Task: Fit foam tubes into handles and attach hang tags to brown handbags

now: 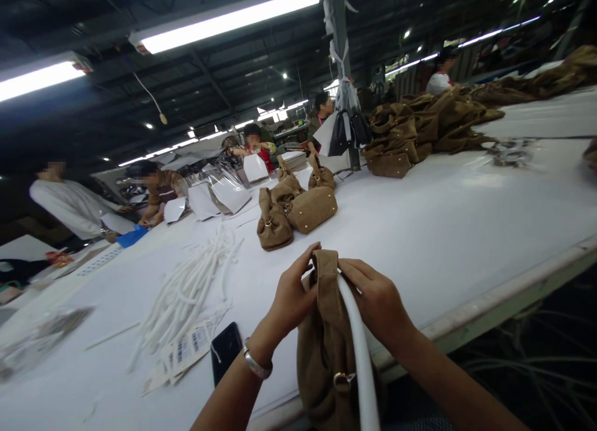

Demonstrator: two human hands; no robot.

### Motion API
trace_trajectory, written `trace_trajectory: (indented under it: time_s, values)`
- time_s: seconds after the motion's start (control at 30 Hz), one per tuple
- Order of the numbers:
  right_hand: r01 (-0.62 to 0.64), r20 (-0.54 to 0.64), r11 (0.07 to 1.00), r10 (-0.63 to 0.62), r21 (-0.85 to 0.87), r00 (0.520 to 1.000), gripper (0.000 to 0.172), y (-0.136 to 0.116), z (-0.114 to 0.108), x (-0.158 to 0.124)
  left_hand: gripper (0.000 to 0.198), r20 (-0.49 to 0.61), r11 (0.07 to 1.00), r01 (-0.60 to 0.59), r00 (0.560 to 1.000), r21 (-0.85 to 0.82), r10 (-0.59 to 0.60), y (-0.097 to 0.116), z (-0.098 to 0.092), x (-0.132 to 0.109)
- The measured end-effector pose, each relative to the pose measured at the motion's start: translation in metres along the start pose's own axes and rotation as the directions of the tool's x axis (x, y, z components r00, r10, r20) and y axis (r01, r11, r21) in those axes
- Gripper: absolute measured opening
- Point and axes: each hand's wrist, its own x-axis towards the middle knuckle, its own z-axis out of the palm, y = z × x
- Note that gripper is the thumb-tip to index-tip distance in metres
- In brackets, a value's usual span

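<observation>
A brown fabric handbag (321,356) hangs upright at the table's near edge, its strap raised between my hands. My left hand (296,288) is closed on the top of the strap from the left side. On the other side my right hand (373,291) pinches a white foam tube (357,338) near its upper end, against the strap. The tube runs down in front of the bag and out of the bottom of the view. Whether its tip is inside the strap is hidden. A gold ring (342,380) shows low on the strap.
Several finished-looking brown bags (312,207) stand ahead, and a heap of brown bags (420,126) lies farther right. Left are a pile of white tubes (186,288), printed labels (191,350) and a black phone (226,350). A post (342,64) rises beyond; several people work across the table.
</observation>
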Motion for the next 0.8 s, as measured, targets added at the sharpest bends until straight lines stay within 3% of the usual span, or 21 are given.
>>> trace_trajectory:
  time_s: [0.17,0.33,0.4,0.43,0.5,0.57,0.6,0.63,0.7,0.8]
  values:
    - [0.014,0.045,0.999,-0.015,0.035,0.999,0.029,0.009,0.005,0.004,0.054,-0.027,0.998,0.034,0.999,-0.054,-0.035,-0.003,0.004,0.006]
    - [-0.109,0.065,0.989,0.103,0.101,0.993,0.027,0.014,0.010,0.007,0.045,-0.141,0.999,0.017,0.990,-0.040,-0.022,-0.007,0.009,0.007]
    - [-0.240,0.051,0.949,0.234,0.207,0.971,0.024,0.012,0.005,0.003,0.044,-0.177,1.000,0.011,0.984,-0.017,-0.014,-0.008,0.010,0.007]
    - [-0.351,0.092,0.892,0.339,0.287,0.936,0.024,0.009,0.002,0.000,0.044,-0.189,1.000,0.012,0.982,-0.009,-0.014,-0.009,0.010,0.006]
    - [-0.609,0.320,0.649,0.519,0.456,0.792,0.038,0.003,-0.006,-0.007,0.044,-0.203,1.000,0.014,0.979,-0.008,-0.015,-0.009,0.010,0.006]
    - [-0.777,0.596,0.345,0.502,0.527,0.627,0.050,-0.005,-0.015,-0.013,0.044,-0.210,1.000,0.011,0.978,-0.017,-0.015,-0.008,0.010,0.005]
    - [-0.811,0.687,0.251,0.435,0.528,0.582,0.051,-0.009,-0.019,-0.015,0.044,-0.211,1.000,0.012,0.977,-0.023,-0.017,-0.008,0.010,0.005]
    - [-0.827,0.740,0.206,0.372,0.523,0.560,0.049,-0.013,-0.023,-0.016,0.045,-0.210,1.000,0.016,0.977,-0.026,-0.021,-0.007,0.010,0.005]
    - [-0.842,0.783,0.200,0.309,0.501,0.540,0.040,-0.020,-0.028,-0.015,0.047,-0.204,1.000,0.026,0.978,-0.015,-0.029,-0.004,0.010,0.004]
    - [-0.852,0.785,0.180,0.332,0.491,0.523,0.037,-0.025,-0.033,-0.011,0.049,-0.243,0.999,0.044,0.969,0.006,-0.041,0.002,0.007,-0.004]
